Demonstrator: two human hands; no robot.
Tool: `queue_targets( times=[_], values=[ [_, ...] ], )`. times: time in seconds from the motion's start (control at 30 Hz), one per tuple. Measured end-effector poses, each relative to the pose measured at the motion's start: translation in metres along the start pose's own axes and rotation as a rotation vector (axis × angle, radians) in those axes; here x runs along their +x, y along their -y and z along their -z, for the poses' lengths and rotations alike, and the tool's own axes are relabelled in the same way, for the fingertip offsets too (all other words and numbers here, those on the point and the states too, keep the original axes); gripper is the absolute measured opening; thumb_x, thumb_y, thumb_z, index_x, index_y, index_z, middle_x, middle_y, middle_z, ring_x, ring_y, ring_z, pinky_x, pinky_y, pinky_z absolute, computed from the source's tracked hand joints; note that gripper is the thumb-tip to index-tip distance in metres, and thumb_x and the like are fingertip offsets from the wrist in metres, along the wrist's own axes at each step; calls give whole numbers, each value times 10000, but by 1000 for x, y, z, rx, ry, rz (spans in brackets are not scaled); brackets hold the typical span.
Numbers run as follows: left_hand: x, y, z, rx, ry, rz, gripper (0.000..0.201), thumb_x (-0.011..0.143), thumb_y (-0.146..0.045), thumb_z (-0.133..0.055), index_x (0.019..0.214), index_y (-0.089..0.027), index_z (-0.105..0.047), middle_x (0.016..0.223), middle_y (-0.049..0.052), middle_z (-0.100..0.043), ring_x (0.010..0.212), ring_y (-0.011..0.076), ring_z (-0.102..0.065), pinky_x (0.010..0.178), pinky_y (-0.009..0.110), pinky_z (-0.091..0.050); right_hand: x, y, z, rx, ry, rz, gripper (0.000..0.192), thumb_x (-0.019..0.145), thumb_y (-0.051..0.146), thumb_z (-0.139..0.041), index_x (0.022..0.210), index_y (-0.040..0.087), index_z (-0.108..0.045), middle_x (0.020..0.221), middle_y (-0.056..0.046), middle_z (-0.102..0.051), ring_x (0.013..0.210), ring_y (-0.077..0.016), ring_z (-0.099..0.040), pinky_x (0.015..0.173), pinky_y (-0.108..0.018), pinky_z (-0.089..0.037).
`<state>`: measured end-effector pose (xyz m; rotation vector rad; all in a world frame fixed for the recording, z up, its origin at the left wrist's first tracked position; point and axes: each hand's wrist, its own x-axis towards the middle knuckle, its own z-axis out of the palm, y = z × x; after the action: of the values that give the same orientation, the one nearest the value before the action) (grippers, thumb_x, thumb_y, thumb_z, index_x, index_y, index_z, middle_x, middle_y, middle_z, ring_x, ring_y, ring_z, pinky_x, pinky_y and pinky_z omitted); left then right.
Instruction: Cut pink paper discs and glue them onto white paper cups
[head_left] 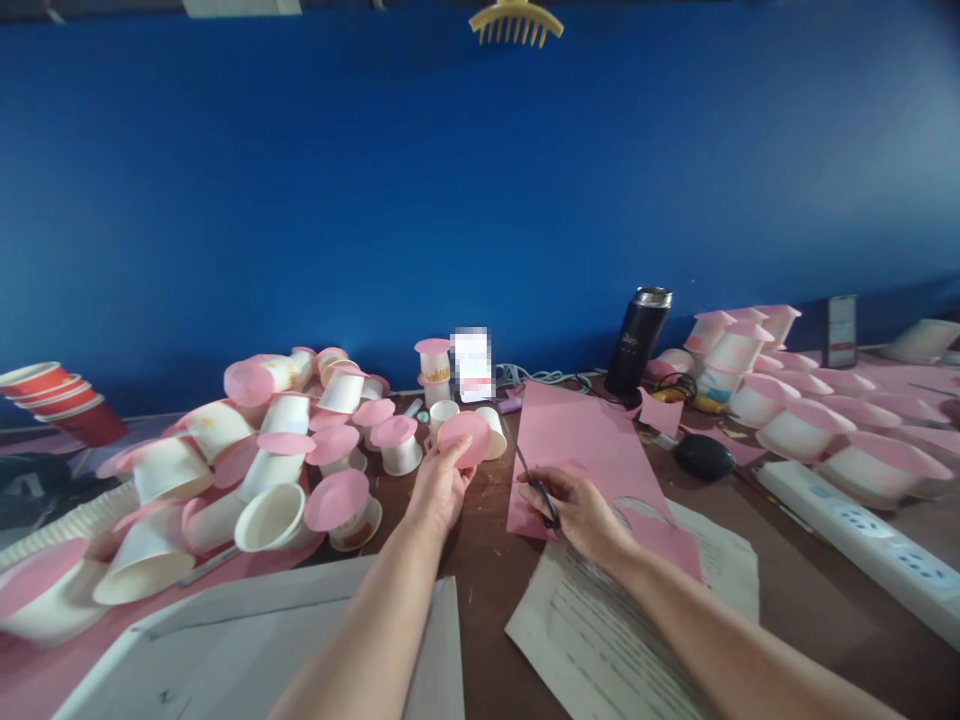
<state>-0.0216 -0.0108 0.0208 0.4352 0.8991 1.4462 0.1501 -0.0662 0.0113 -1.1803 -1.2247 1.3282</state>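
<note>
My left hand (442, 488) pinches a round pink paper disc (466, 440) by its near edge, thumb on top. Just behind the disc are white paper cups (491, 432). My right hand (576, 508) is closed round a pair of dark-handled scissors (541, 490), whose blades point up and to the left. Under and behind the right hand lies a sheet of pink paper (585, 430). A cut-out pink scrap (660, 540) and a printed page (600, 620) lie beneath the right forearm.
Paper cups topped with pink discs (337, 500) crowd the left, more (810, 425) the right. A black thermos (637, 340), a lit phone (472, 365), a black mouse (703, 455) and a white power strip (862, 540) stand or lie around. Stacked red cups (64, 405) lean far left.
</note>
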Motion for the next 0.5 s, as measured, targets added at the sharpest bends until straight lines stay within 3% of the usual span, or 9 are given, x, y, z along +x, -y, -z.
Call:
queue_targets(
  times=[0.17, 0.3, 0.5],
  values=[
    [1, 3, 1, 4, -6, -8, 361, 624, -151, -782, 928, -228, -605, 963, 11, -655, 836, 128, -611, 647, 218, -432, 4, -3, -3, 68, -118, 21, 552, 618, 562, -794, 976, 155, -692, 646, 10, -564, 551, -117, -499, 494, -244, -368],
    [1, 6, 4, 33, 28, -30, 363, 615, -200, -794, 931, -219, -616, 968, 19, -653, 845, 130, -597, 677, 227, -439, 9, 2, -6, 75, -193, 139, 550, 645, 567, -785, 988, 150, -677, 690, 0, -561, 607, -125, -521, 583, -269, -431],
    [-2, 7, 6, 62, 34, -40, 439, 535, -266, -819, 919, -222, -610, 909, 2, -644, 850, 146, -584, 714, 261, -434, 16, 43, -7, -39, -155, 172, 467, 697, 602, -720, 842, 165, -640, 602, 16, -516, 534, -107, -438, 487, -242, -344]
  ],
)
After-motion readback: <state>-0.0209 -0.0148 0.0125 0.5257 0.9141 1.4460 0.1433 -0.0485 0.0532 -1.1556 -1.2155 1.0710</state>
